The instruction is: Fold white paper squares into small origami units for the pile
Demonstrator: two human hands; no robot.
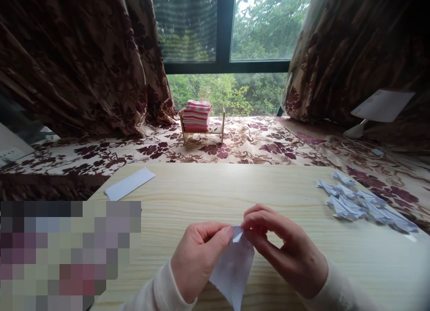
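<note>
A white sheet of paper hangs between my hands above the table, its top edge folded over and its lower end tapering to a point. My left hand pinches the folded top from the left, thumb in front. From the right, my right hand grips the upper corner between thumb and fingertips. Both hands are closed on the same paper. Several folded white paper pieces lie grouped at the table's right side. A flat white paper strip rests near the far left edge.
The pale wooden table meets a ledge covered in floral cloth. On that cloth stand a small wooden rack with folded pink-and-white cloths and a white lamp with a cord. A pixelated patch hides the lower left.
</note>
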